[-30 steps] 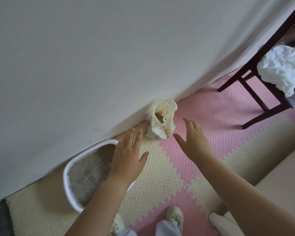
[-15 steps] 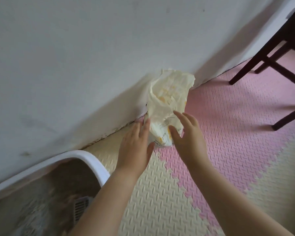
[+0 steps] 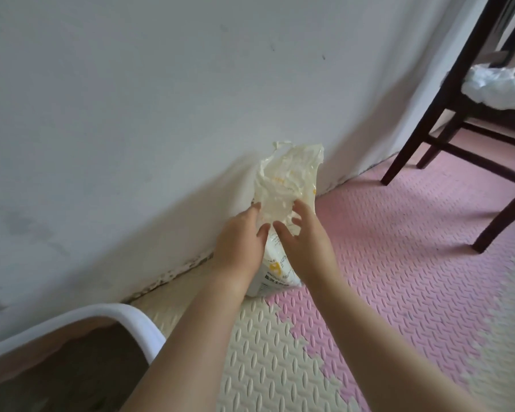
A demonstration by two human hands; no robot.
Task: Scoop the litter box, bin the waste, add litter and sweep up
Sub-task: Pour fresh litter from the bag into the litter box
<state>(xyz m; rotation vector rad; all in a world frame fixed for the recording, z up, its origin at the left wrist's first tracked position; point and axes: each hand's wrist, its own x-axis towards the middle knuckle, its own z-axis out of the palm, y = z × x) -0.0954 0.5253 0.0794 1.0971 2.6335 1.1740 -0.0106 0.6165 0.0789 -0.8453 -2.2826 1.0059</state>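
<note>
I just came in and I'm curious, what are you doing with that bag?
A person has both hands on a crinkly white plastic bag with yellow print standing against the wall. The left hand and right hand touch its middle, fingers spread, not yet closed. The white-rimmed litter box sits nearby on the foam floor mat.

litter box [image 3: 137, 322] cut off bottom-left, inside blurry | bag [image 3: 283, 179] print unreadable, middle behind fingers | chair [image 3: 446, 114] cropped at right edge

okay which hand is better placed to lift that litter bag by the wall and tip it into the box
Left. Both hands touch the litter bag, but the left hand is on the side nearer the litter box; the right hand suits steadying.
</note>
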